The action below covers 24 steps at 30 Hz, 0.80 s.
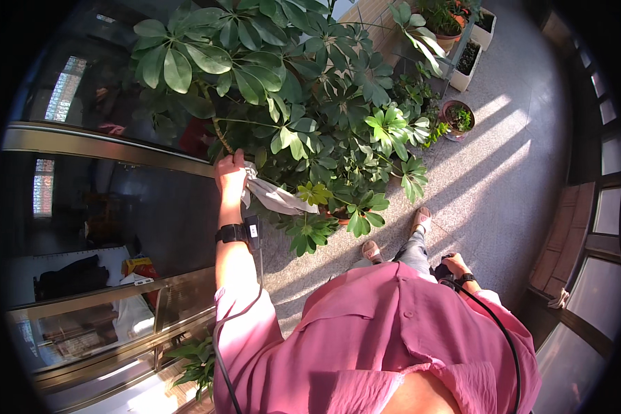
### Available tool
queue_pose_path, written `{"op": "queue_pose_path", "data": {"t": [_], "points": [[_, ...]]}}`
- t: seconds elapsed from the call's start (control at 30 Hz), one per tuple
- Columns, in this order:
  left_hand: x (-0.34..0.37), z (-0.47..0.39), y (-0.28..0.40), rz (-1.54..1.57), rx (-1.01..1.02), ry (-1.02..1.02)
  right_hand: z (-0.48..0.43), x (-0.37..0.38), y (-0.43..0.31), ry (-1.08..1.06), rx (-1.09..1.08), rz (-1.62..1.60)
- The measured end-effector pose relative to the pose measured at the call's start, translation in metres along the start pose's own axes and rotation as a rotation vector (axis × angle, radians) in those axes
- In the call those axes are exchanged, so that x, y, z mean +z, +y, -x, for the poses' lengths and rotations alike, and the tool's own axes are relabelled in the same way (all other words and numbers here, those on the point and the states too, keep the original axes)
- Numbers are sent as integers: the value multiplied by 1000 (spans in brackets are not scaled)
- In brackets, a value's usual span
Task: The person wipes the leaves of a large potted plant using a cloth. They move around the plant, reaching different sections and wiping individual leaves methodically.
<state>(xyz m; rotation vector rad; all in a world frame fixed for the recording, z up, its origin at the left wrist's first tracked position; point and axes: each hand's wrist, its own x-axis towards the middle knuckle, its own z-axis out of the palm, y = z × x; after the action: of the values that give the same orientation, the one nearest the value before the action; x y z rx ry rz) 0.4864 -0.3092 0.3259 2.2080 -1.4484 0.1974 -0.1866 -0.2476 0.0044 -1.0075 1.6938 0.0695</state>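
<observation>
My left hand (232,168) is closed around a brown stem (221,135) of a tall umbrella plant (290,139), near the metal window frame. Beside that hand, a pale cloth strip (279,196) stretches from near the stem down to the right, among the leaves; whether my fingers also hold it is unclear. Low at my side, my right hand (455,265) has its fingers curled around a dark object (441,270), mostly hidden. Black bands sit on both wrists, and a cable runs along each arm. A terracotta-coloured pot (341,215) shows partly under the foliage.
Glass window panes with a brass-coloured frame (108,147) run along the left. On the speckled floor (476,191) stand a small round potted plant (458,118) and white rectangular planters (466,64). Brown panels (563,238) lean at the right wall. Another leafy plant (199,362) is at lower left.
</observation>
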Motion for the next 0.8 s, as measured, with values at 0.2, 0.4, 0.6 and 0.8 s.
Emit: {"op": "queue_pose_path", "data": {"t": [0.2,0.4,0.6,0.8], "points": [[-3,-8,5,147,-265,-50,-31,-38,-55,53,-134,-19],[-9,35,1,374,-401,-18,-39,-61,-65,60,-159,36],[-17,135,-33,340,-586,-115,-14,-71,-55,21,-119,104],[3,223,-29,446,-626,-308,26,-71,-78,-38,1,244]]}}
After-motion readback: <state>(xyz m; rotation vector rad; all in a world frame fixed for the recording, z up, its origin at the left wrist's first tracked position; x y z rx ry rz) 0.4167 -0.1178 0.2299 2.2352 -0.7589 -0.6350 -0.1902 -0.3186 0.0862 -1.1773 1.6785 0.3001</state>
